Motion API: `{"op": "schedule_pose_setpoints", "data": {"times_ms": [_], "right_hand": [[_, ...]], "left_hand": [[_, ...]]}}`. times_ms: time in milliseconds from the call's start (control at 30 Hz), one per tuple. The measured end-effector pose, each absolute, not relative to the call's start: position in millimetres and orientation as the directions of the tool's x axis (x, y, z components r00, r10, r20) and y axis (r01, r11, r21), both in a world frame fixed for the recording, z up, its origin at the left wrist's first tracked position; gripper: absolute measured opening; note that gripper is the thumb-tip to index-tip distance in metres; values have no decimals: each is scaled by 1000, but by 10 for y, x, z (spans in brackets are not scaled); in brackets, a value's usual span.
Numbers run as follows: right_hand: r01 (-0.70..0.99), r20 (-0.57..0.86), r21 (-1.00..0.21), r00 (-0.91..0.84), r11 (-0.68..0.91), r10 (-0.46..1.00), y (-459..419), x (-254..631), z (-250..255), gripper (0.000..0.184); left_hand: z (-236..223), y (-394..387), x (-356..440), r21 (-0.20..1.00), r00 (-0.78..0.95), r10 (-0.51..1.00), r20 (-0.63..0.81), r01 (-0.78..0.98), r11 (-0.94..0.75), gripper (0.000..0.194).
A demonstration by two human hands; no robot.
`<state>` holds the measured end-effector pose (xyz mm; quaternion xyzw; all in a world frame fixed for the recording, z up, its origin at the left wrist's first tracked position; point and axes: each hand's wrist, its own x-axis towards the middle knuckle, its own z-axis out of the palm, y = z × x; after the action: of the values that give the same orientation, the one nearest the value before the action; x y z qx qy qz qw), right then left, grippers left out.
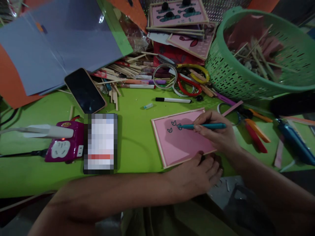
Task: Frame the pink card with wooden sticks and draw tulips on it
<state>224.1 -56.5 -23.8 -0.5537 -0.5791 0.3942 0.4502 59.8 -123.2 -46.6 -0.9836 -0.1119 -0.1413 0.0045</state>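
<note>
In my right hand (216,131) a teal marker pen (211,126) is pinched between thumb and fingers, its tip on a pink card (182,147). The card is framed with thin wooden sticks along its edges. Small dark outline shapes (169,130), like little leaves and rings, are drawn in its upper middle, by the pen tip. Across the front of the card lies my left hand (200,172), near the table edge, its fingers stretched out to the right and holding nothing. Part of the card's lower right edge is hidden by my hands.
Left of the card are a lit phone (100,144), a dark phone (85,90) and a purple power socket (62,142). Behind it lie a black-and-white marker (173,100), a tape roll (164,76), scissors (189,87) and wooden sticks. A green basket (219,65) stands back right.
</note>
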Motion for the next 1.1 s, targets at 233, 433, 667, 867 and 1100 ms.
{"op": "schedule_pose_setpoints", "data": {"times_ms": [233,433,667,867,1100], "right_hand": [[112,130,-987,130,115,983,-557,2296,-269,21],[56,92,-995,77,88,993,-442,2232,-108,25],[122,13,-992,-9,14,1000,-291,2191,-110,29],[173,-49,-984,-61,-38,997,-270,2199,-285,30],[251,-50,-968,-90,-26,995,-278,2171,-232,33]], "left_hand": [[-455,-1226,593,-3,946,202,253,210,-978,48],[-472,-1242,597,-3,937,216,273,225,-974,47],[-397,-1213,582,-26,962,194,192,203,-979,50],[-339,-1187,560,-35,966,184,180,193,-980,52],[-339,-1187,571,-28,976,164,147,170,-985,52]]}}
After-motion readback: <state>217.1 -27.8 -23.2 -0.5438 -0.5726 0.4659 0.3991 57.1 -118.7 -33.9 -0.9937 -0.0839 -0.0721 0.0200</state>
